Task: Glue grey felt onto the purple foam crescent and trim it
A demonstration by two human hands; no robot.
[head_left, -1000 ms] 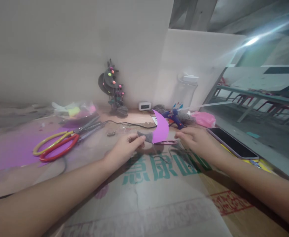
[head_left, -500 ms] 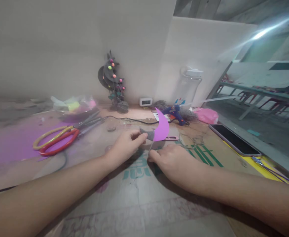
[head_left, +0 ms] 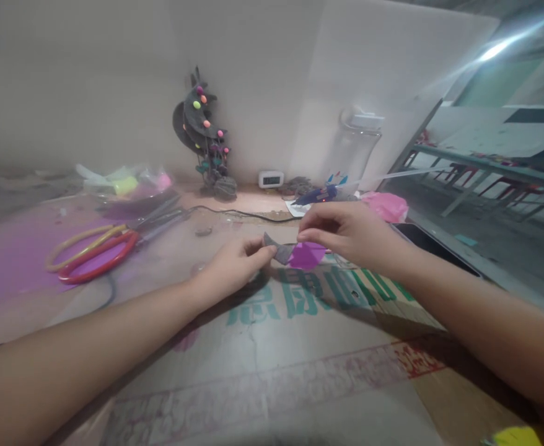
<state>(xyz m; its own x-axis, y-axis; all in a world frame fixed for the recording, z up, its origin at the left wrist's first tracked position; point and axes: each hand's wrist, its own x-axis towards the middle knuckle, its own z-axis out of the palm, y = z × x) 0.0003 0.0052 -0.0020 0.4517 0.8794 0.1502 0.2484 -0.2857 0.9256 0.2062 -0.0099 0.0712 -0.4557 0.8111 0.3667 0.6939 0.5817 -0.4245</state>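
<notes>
My left hand (head_left: 235, 265) pinches a purple paper crescent (head_left: 307, 255) by its end, which is wrapped in grey yarn (head_left: 282, 253). Just above and behind the crescent, my right hand (head_left: 358, 234) has thumb and finger pressed together and covers the crescent's upper tip. A grey strand ran from the wrapped end to those fingers in the earlier frame; it is hard to make out now. Behind the hands lies a blue glue gun (head_left: 318, 196), partly hidden by the right hand.
Scissors with red and yellow handles (head_left: 100, 251) lie at left, beside a clear bag of coloured bits (head_left: 126, 183). A decorated grey crescent ornament (head_left: 202, 130), small clock (head_left: 271, 179) and clear bottle (head_left: 353, 152) stand at the back. A phone (head_left: 434, 248) and pink bag (head_left: 386, 206) lie right.
My right hand has moved up and away from me, from below the crescent to above its far side. The left hand keeps its pinch. The view has shifted slightly.
</notes>
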